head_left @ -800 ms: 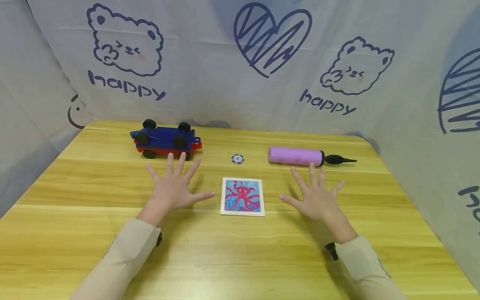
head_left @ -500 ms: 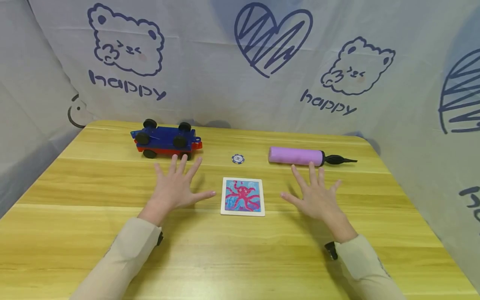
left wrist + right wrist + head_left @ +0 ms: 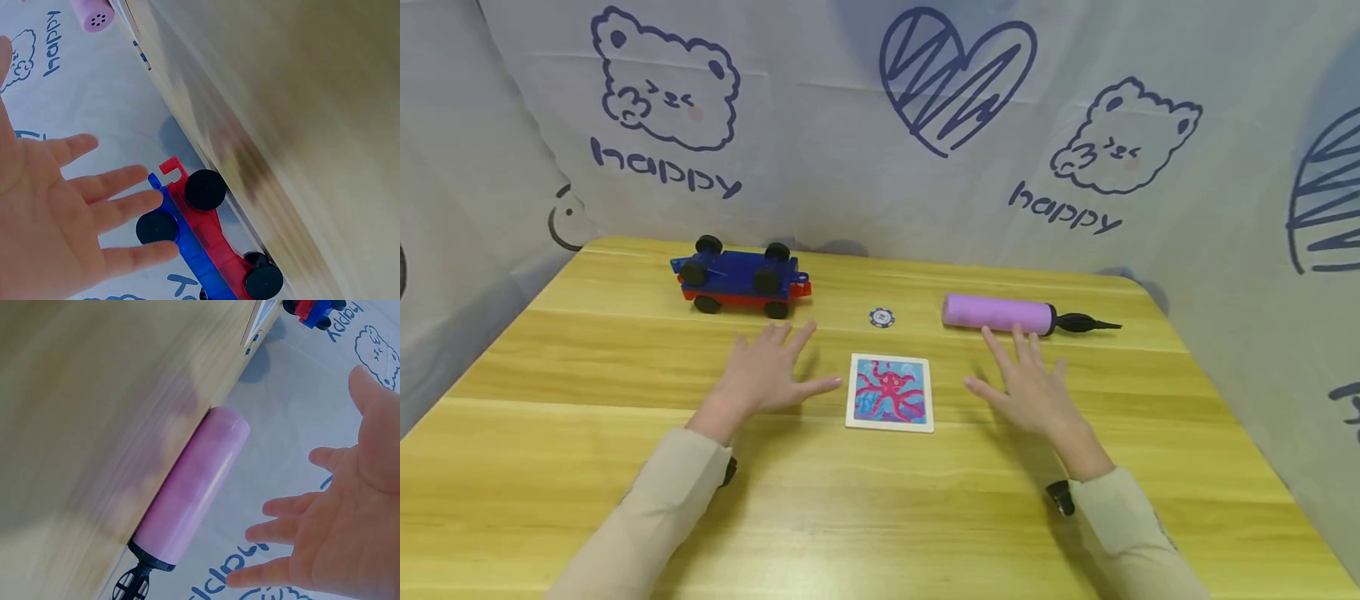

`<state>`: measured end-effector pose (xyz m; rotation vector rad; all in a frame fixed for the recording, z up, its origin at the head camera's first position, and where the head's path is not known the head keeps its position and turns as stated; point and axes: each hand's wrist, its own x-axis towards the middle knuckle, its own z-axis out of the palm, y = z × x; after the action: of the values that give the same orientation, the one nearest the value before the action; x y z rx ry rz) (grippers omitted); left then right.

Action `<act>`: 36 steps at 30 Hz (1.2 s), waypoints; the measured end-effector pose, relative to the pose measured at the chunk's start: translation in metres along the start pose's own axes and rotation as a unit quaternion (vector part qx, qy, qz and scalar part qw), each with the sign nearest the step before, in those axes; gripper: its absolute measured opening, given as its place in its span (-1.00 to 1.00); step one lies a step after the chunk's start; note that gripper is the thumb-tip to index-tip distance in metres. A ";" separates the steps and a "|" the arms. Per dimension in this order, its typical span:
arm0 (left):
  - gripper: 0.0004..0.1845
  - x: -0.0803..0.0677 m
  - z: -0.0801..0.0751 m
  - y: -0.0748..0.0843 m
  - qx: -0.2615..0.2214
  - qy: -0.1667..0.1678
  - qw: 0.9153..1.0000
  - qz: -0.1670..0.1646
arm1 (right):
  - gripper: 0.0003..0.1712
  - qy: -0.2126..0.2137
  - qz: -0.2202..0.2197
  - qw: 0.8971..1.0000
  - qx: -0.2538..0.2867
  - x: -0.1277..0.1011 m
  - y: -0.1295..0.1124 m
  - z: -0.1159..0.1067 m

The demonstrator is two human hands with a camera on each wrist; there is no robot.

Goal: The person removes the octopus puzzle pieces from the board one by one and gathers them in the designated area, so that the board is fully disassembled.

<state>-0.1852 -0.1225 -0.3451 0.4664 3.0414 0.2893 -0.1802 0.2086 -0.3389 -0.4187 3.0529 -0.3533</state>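
Observation:
My left hand [image 3: 760, 375] hovers over the table with fingers spread, holding nothing. Beyond its fingertips sit two toy cars stacked wheels to the sides, a blue one [image 3: 741, 268] on a red one [image 3: 730, 298]. My right hand [image 3: 1033, 387] is likewise spread above the table, just in front of a pink hand pump [image 3: 996, 313] with a black nozzle, and apart from it. Between the hands lies a square white-framed picture [image 3: 890, 392] of a red octopus. A blue and white poker chip [image 3: 882, 317] lies behind it.
The wooden table [image 3: 865, 517] ends at a white cloth [image 3: 820, 167] printed with bears, hearts and "happy". The cloth hangs along the back and both sides. A dark band shows at each wrist, under the beige sleeves [image 3: 647, 508].
The head view has shifted slightly, so the scene sits a little further right. Both hands have tilted and their fingers look less widely fanned. The objects on the table have not moved.

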 end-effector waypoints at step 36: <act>-0.54 0.045 0.000 0.030 -0.200 -0.062 0.977 0.048 | -0.39 -0.024 -0.093 0.980 0.172 0.030 -0.021 0.002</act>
<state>-0.2193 -0.0805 -0.3403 0.5727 2.7412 0.8215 -0.2032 0.1802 -0.3357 -0.6779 2.8295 -0.8472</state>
